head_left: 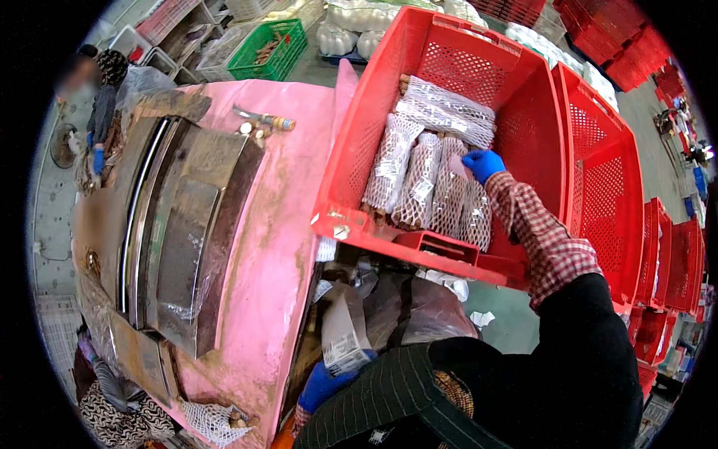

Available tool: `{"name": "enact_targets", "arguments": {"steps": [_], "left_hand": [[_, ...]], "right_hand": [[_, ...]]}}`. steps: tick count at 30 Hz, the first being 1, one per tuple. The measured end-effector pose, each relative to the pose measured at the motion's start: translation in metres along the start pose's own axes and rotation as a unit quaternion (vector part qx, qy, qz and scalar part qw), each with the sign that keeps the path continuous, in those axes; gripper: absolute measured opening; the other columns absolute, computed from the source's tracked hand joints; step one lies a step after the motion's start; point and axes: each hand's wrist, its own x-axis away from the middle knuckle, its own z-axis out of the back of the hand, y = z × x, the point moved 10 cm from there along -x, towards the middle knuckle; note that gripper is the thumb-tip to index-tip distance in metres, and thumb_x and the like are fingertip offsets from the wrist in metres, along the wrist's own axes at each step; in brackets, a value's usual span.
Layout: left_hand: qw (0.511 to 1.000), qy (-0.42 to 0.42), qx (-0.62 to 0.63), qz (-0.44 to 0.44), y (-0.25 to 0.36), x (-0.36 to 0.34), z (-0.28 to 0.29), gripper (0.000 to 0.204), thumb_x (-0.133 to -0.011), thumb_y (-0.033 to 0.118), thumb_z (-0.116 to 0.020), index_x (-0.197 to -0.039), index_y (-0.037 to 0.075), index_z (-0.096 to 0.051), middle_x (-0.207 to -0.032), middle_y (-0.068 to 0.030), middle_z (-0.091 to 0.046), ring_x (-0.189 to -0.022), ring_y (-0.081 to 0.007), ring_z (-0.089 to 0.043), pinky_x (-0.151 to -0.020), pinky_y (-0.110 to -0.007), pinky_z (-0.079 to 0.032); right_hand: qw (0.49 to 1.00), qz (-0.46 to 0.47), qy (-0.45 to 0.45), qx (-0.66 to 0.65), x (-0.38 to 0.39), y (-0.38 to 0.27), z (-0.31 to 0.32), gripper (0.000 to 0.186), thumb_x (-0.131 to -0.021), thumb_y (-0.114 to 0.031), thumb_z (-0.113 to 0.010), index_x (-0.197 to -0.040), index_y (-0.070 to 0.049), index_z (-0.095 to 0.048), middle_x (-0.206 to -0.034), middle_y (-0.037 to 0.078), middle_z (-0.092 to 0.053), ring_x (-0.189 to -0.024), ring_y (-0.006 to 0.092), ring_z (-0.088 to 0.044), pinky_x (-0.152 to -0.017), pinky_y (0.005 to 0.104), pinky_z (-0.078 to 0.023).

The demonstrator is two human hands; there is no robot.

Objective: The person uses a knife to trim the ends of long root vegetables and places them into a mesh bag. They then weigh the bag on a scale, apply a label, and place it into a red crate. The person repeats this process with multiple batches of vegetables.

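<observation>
My right hand, in a blue glove, reaches into a red plastic crate. Its fingers pinch a small pinkish slip over the bundles. Several long bundles wrapped in white foam netting lie in the crate, brown root-like pieces showing at their ends. Some carry small white labels. One bundle lies crosswise at the far side; the others lie side by side, nearer me. Low in the view, my left hand, also blue-gloved, is closed on white label sheets; part of this hand is hidden by my dark clothing.
A pink-covered table stands at left, bearing a metal chute-like fixture, a knife and a foam net. More red crates stand at right. A green crate sits beyond the table. Other people work at far left.
</observation>
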Motion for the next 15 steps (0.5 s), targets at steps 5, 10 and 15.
{"name": "enact_targets", "arguments": {"steps": [5,10,15], "left_hand": [[0.88,0.096,-0.411,-0.216,0.041,0.003,0.004,0.034,-0.072,0.01,-0.054,-0.104,0.003,-0.047,-0.103,-0.0139,-0.051,-0.09,-0.0238,-0.051,-0.077,-0.032,-0.039],[0.949,0.275,0.126,0.081,0.001,-0.006,0.042,0.021,-0.078,0.006,-0.049,-0.096,-0.002,-0.052,-0.093,-0.0073,-0.055,-0.084,-0.0145,-0.051,-0.073,-0.026,-0.041],[0.936,0.271,0.219,0.051,0.019,-0.019,0.036,0.023,-0.076,0.003,-0.051,-0.098,-0.001,-0.051,-0.092,-0.0061,-0.055,-0.081,-0.011,-0.051,-0.07,-0.023,-0.042]], "right_hand": [[0.951,-0.103,-0.063,0.285,-0.025,0.09,-0.057,0.023,-0.075,-0.027,-0.046,-0.085,-0.012,-0.059,-0.091,0.011,-0.057,-0.083,0.0279,-0.055,-0.072,0.0395,-0.043],[0.917,-0.031,-0.271,0.29,0.031,0.064,-0.161,0.033,-0.068,-0.032,-0.053,-0.088,-0.007,-0.058,-0.085,0.016,-0.057,-0.079,0.0319,-0.055,-0.067,0.0396,-0.044],[0.888,0.03,-0.356,0.291,0.051,0.028,-0.17,0.04,-0.067,-0.025,-0.052,-0.101,-0.005,-0.049,-0.091,0.019,-0.054,-0.083,0.0333,-0.053,-0.069,0.0394,-0.044]]}}
